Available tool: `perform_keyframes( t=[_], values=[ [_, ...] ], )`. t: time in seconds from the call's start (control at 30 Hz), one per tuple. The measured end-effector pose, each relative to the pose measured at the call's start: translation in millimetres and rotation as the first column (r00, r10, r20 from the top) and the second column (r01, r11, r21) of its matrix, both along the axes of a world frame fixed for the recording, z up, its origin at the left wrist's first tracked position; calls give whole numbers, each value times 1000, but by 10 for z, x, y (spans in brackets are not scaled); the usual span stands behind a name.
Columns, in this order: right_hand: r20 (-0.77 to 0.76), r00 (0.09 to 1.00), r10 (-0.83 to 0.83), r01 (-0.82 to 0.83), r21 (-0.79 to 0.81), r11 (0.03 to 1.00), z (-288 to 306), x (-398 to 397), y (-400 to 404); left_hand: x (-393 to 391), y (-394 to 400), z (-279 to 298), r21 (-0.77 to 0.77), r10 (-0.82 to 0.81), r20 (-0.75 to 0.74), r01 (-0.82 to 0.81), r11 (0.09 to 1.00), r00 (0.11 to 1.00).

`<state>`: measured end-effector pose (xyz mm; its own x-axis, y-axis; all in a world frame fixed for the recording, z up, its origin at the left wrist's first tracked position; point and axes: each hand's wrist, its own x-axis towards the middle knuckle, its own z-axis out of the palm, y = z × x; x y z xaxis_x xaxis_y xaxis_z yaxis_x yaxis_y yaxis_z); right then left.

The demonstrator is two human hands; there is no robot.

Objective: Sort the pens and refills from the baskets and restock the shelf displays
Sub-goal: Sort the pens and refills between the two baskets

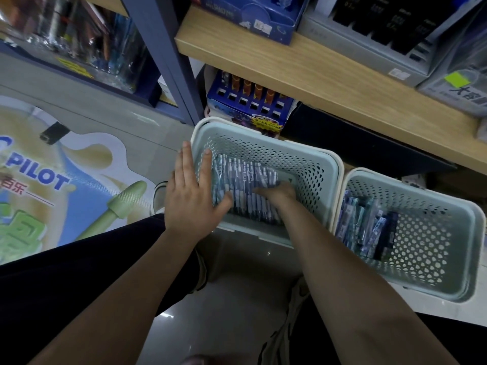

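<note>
The floor (232, 293) was pale glossy tile, and a big printed floor sticker (60, 180) with a green pen and the word PILOT lay off to the left. Two pale green perforated baskets stood on the tile side by side, pushed up against the bottom of the shelving. The left basket (311, 164) held a neat row of pens (247, 180) lying flat; the right basket (448, 233) held packets of refills (366, 227) stacked along its left wall. Above them ran a light wooden shelf (329, 75) carrying blue and grey display boxes, and a blue display box (250, 104) with orange pens sat on the lower level just behind the left basket. A dark blue metal upright (163, 56) framed the shelving.

The left hand (192, 191) lay flat, fingers straight, over the left basket's rim and the pens' edge. The right hand (279, 192) was down in the basket with fingers curled onto the pens, grasping them.
</note>
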<state>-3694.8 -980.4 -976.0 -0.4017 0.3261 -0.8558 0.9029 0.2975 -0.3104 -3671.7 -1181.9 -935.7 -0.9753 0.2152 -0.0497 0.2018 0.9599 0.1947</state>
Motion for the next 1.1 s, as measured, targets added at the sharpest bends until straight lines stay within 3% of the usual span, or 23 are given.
perform_keyframes(
  t=[0.2,0.4,0.57,0.67,0.73,0.8,0.9,1.0,1.1],
  values=[
    [-71,993,-92,81,-141,987,-41,59,109,9,0,6,-11,0,0,0,1000,1000],
    [-128,992,5,-29,-186,982,138,160,215,-2,11,36,-28,4,17,-4,1000,1000],
    [-235,971,-47,-16,-260,965,454,264,343,-12,40,104,-22,49,104,-47,999,993],
    [-309,940,-146,42,-320,946,638,267,388,-43,92,215,70,116,182,-131,989,976],
    [-348,919,-188,48,-375,926,801,258,382,-57,192,358,210,115,211,-159,965,971],
    [-403,887,-223,33,-427,903,1009,253,355,-88,369,530,426,28,349,-186,886,937],
    [-462,833,-304,22,-521,854,1464,261,290,-118,683,943,657,-229,628,-348,669,744],
    [-522,787,-329,-12,-546,837,1968,298,250,-83,849,1336,717,-353,667,-437,544,656],
    [-619,728,-296,-81,-506,858,2477,368,232,-24,889,1779,757,-380,633,-438,485,674]
  ],
)
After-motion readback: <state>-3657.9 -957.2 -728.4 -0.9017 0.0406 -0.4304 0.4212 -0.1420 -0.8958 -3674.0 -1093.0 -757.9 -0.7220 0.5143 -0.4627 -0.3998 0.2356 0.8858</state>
